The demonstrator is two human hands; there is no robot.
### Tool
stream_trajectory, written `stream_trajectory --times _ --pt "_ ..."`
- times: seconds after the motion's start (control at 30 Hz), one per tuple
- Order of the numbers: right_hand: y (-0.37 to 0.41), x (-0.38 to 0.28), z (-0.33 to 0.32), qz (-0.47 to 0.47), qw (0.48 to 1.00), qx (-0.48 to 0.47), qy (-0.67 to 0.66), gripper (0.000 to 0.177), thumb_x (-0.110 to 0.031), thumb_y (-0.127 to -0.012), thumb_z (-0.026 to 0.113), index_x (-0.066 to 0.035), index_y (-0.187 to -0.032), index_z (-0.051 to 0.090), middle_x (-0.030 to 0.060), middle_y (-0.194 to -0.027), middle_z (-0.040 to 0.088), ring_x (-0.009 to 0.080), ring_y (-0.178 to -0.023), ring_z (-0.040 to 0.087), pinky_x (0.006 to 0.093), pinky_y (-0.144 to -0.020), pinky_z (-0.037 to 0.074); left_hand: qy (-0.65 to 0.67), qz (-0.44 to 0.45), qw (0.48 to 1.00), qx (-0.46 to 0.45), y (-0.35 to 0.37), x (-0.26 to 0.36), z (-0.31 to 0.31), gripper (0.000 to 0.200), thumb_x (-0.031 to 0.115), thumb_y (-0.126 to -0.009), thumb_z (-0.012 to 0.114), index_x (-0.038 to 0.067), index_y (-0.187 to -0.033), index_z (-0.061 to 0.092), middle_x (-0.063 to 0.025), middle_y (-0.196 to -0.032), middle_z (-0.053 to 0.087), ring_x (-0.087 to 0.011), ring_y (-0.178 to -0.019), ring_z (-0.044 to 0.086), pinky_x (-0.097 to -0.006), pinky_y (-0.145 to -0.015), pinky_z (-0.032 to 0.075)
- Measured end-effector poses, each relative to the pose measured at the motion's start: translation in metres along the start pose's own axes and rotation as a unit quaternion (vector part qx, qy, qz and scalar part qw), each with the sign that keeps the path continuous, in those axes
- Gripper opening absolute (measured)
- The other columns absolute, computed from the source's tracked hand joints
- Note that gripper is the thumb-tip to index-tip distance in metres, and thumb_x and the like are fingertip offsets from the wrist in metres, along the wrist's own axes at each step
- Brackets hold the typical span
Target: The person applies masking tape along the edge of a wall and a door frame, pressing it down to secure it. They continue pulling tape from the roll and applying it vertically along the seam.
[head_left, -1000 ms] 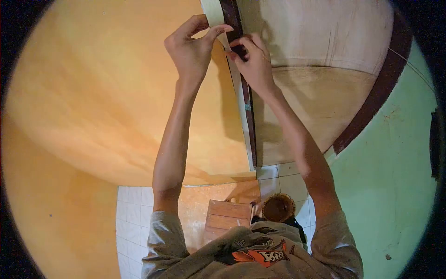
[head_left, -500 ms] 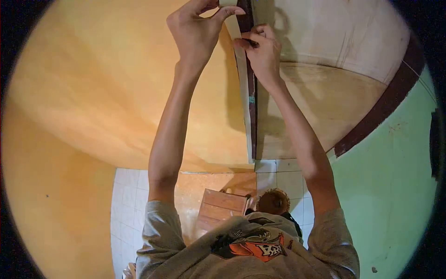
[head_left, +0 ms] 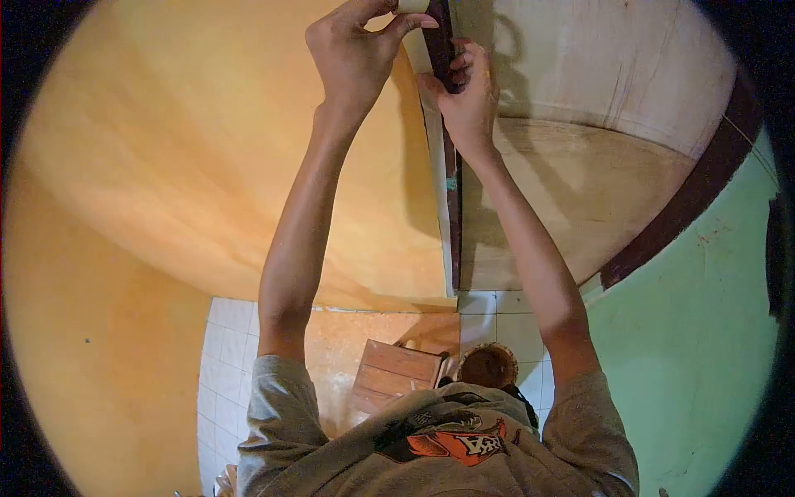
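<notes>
Right hand (head_left: 469,103) spread wider | left hand (head_left: 352,62) pinches tape (head_left: 413,6) (frame edge (head_left: 440,41) beside)

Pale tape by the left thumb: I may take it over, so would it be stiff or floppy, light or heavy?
The pale tape is likely light, since the part in view is small beside the left hand. It would probably flex when pushed, as it looks like a flat band, though the picture's top cuts it off.
</notes>
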State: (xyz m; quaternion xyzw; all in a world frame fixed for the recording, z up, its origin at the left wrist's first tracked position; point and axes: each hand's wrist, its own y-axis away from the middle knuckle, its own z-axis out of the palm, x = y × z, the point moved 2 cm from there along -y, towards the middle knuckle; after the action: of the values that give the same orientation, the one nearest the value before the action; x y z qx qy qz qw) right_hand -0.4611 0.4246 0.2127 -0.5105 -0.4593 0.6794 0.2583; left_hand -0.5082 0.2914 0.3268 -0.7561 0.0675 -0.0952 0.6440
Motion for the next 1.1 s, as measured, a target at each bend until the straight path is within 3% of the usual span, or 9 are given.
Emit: stream_trajectory --times 0.17,0.4,0.57,0.8,0.9,0.97,1.1 --pt "0.017 0.012 0.003 -0.007 1.0 0.007 0.026 0.065 -0.015 -0.077 0.086 -0.006 -0.131 0.05 0.0075 -0.097 0.055 0.0174 -0.078 0.057 0.0309 -0.067 0.05 0.026 0.041 0.999 0.025 0.0 -0.015 0.004 0.02 0.005 -0.075 0.086 0.001 -0.09 0.074 -0.0085 -0.087 0.075 -0.0168 -0.082 0.072 -0.0307 -0.075 0.061" --pt "0.057 0.021 0.001 0.068 0.998 -0.006 0.006 0.065 -0.013 -0.081 0.083 -0.006 -0.135 0.048 0.008 -0.102 0.049 0.0164 -0.078 0.05 0.0294 -0.067 0.048 -0.025 0.033 0.999 0.014 -0.003 -0.008 0.003 0.02 0.003 -0.075 0.085 0.0 -0.091 0.074 -0.0088 -0.088 0.075 -0.017 -0.082 0.072 -0.0322 -0.076 0.061" --pt "0.071 0.023 0.0 0.061 0.998 0.004 0.03 0.065 -0.01 -0.08 0.082 -0.006 -0.136 0.048 0.0079 -0.103 0.05 0.0169 -0.079 0.05 0.0293 -0.069 0.048 0.016 0.025 1.0 0.008 -0.004 -0.009 0.003 0.019 0.004 -0.075 0.085 0.001 -0.09 0.074 -0.0089 -0.087 0.075 -0.0167 -0.082 0.072 -0.0318 -0.076 0.061" --pt "0.033 0.008 -0.003 0.051 0.999 0.002 0.018 0.063 -0.01 -0.08 0.08 -0.006 -0.134 0.05 0.0068 -0.107 0.055 0.016 -0.08 0.053 0.03 -0.068 0.049 -0.009 0.041 0.999 0.003 -0.008 -0.012 0.003 0.02 0.005 -0.075 0.086 -0.001 -0.089 0.073 -0.0086 -0.084 0.075 -0.0163 -0.08 0.072 -0.0304 -0.074 0.06" --pt "0.008 0.009 0.0 0.028 0.999 -0.001 0.034 0.062 -0.014 -0.08 0.081 -0.005 -0.133 0.05 0.0064 -0.105 0.055 0.0151 -0.077 0.053 0.0303 -0.064 0.048 -0.004 0.028 0.999 -0.02 -0.01 -0.018 0.003 0.026 0.002 -0.073 0.085 -0.001 -0.096 0.071 -0.0115 -0.093 0.073 -0.0228 -0.089 0.071 -0.0346 -0.079 0.058" --pt "0.0 0.007 0.001 0.024 0.999 -0.005 0.021 0.062 -0.017 -0.08 0.083 -0.005 -0.133 0.051 0.0066 -0.105 0.055 0.015 -0.076 0.053 0.03 -0.063 0.048 -0.024 0.021 0.999 -0.019 -0.01 -0.015 0.003 0.018 0.007 -0.078 0.084 -0.002 -0.091 0.075 -0.0063 -0.088 0.077 -0.0133 -0.085 0.073 -0.0279 -0.079 0.057" --pt "0.0 0.008 0.0 0.012 1.0 -0.014 0.02 0.064 -0.021 -0.08 0.085 -0.003 -0.131 0.051 0.0074 -0.104 0.055 0.0146 -0.073 0.053 0.0293 -0.062 0.049 -0.038 0.007 0.999 -0.01 -0.009 -0.021 0.007 0.019 0.005 -0.077 0.084 -0.002 -0.092 0.075 -0.007 -0.089 0.077 -0.014 -0.085 0.073 -0.0277 -0.081 0.058"
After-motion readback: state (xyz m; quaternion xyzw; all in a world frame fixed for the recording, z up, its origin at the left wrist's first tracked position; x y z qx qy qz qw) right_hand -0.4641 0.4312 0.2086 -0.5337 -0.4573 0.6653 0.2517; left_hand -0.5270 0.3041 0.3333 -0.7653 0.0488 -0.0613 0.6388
